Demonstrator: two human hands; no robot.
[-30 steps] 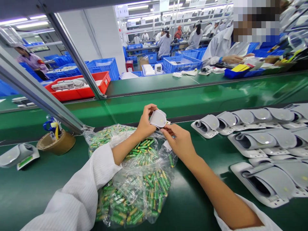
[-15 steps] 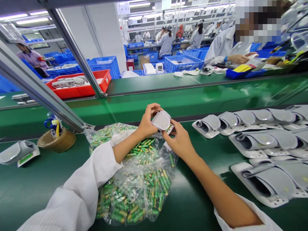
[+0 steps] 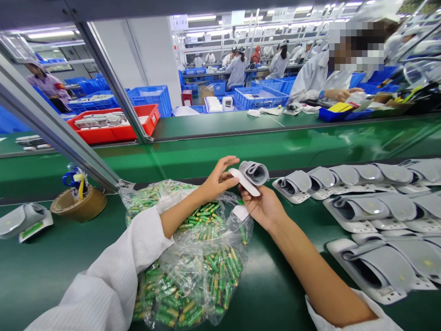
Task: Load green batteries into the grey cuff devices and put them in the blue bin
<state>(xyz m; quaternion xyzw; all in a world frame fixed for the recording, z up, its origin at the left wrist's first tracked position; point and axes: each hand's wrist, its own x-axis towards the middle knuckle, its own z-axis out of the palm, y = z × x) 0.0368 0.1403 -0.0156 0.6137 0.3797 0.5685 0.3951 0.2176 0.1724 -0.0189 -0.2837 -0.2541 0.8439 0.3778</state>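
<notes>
A white wrist blood pressure monitor with a rolled grey cuff is tilted above the bag, gripped from below by my right hand. My left hand is beside its left edge with fingers apart; the thumb is close to the white casing, and whether it touches I cannot tell. Under my hands lies a clear plastic bag full of green and gold batteries. To the right, several similar cuffed monitors stand in rows on the green bench.
At left are another cuffed monitor and a brown tape roll holding scissors and a yellow-handled tool. A metal post slants down to the bench. Beyond the green ledge are a red crate, blue crates and a co-worker.
The monitor has been turned so its cuff faces right, and moved slightly right. My left hand has loosened its fingers from it. My right hand now supports it from below.
</notes>
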